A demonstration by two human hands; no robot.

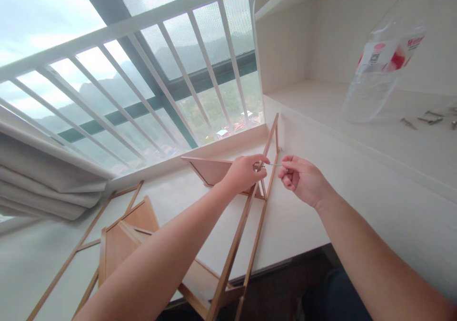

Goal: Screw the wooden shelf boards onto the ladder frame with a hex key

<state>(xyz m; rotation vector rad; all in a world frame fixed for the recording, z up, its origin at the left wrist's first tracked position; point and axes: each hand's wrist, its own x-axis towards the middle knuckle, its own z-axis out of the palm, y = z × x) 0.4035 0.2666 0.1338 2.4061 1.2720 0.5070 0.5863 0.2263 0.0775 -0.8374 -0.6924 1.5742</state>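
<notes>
The left hand (244, 172) closes around the upper part of a wooden ladder-like frame (250, 216), thumb and fingers gripped where a wooden shelf panel (210, 169) meets the rail, which seems to steady the joint. The right hand (298, 178) has its fingers curled together, pinching the end of a thin metal tool (274, 165), perhaps a hex key, that runs level between the two hands and appears to reach into the frame's side rail; what fastener it meets is too small to tell. The frame leans up from the near edge of the pale surface (296, 226) toward the corner by the window railing (150, 88), its top resting near the wall, so the rail lies within easy reach of both hands. To the left, more wooden shelf parts (124, 235) lie flat on the surface beside another slatted frame (82, 245), and a folded grey curtain (46, 173) hangs at the window's edge. On the recessed shelf (357, 116) to the right stands a clear plastic bottle (382, 59) with a red and white label, and a few loose screws (426, 119) lie just beyond it, well apart from the hands.
</notes>
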